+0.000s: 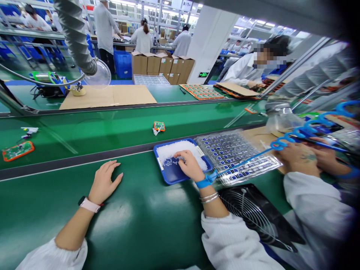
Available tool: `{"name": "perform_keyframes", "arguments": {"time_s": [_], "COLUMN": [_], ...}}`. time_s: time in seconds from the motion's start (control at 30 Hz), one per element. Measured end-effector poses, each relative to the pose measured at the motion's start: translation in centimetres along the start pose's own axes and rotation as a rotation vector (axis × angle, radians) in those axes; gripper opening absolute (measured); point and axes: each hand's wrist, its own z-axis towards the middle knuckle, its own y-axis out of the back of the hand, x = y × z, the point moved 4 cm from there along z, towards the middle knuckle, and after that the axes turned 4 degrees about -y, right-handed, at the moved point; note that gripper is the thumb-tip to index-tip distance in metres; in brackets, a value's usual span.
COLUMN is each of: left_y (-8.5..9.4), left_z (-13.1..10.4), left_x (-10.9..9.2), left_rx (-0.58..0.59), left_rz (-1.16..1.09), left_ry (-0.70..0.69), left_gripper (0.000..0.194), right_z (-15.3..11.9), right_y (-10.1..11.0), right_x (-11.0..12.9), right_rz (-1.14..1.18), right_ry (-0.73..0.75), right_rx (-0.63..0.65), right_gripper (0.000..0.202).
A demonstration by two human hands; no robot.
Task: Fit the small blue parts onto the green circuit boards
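My left hand (105,180) rests on the green work surface (135,210), fingers stretched out and thumb apart, holding nothing. My right hand (191,164) reaches into a blue tray (171,179) with small white translucent pieces (185,145) heaped along its far side. Its fingers are bent and apart, touching or just above a few scattered pieces; I see nothing held. A blue wrist strap (204,182) with a coiled cord circles that wrist. Right of the blue tray lies a clear plastic tray (253,170) with rows of small blue-and-silver parts.
A black fan with a wire guard (247,210) lies beside my right forearm. A co-worker's hands (299,157) are at the right. On the green conveyor sit orange-edged circuit boards (159,126) (18,150). Cardboard (109,96) and a board panel (201,91) lie beyond.
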Motion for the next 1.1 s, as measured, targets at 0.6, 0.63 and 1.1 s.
{"name": "perform_keyframes", "arguments": {"time_s": [0.6,0.63,1.1], "left_y": [0.00,0.01,-0.01], "left_z": [-0.04,-0.03,-0.02], "left_x": [-0.06,-0.08,-0.09], "left_rx": [-0.006,-0.008,-0.003], "left_rz": [0.002,0.001,-0.005], "left_ry": [0.002,0.000,-0.002], "left_gripper": [0.039,0.039,0.038], "right_z": [0.01,0.02,-0.11], "right_y": [0.07,0.11,-0.06], "right_x": [0.17,0.17,0.76], "right_rz": [0.021,0.016,-0.004], "right_ry": [0.017,0.017,0.043], "right_rx": [0.007,0.004,0.073], "right_gripper": [0.031,0.032,0.027]}}
